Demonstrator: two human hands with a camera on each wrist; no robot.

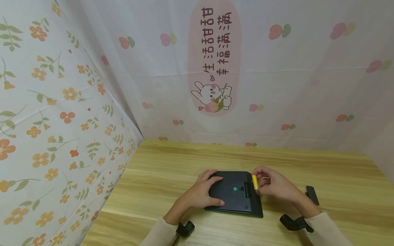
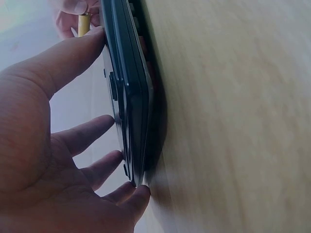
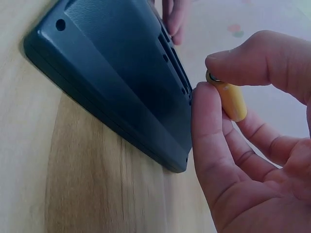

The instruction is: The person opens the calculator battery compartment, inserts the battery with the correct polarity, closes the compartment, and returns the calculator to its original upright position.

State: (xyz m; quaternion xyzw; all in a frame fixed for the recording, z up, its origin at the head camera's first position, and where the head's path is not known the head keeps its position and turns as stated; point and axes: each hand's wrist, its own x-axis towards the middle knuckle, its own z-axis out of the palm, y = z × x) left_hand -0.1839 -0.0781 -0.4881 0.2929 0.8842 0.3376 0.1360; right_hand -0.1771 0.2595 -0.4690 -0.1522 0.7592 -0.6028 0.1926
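Note:
A black calculator [image 1: 229, 200] lies face down on the table; keys peek out along its underside in the left wrist view. My left hand [image 1: 201, 191] rests spread across its back, thumb and fingertips touching the casing, with a fingertip at the edge. Near the calculator's right side is an uncovered battery slot [image 1: 247, 190]. Beside that slot my right hand [image 1: 275, 184] pinches a yellow battery [image 1: 255, 182] between thumb and fingers. In the right wrist view, one metal end of the battery [image 3: 233, 99] shows by the thumb. Whether the slot holds anything cannot be made out.
A small black cover piece [image 1: 312, 194] lies on the wooden table [image 1: 347, 184] to the right, behind the right wrist. A printed curtain [image 1: 264, 75] hangs along the table's back edge, and a floral one [image 1: 61, 136] on the left.

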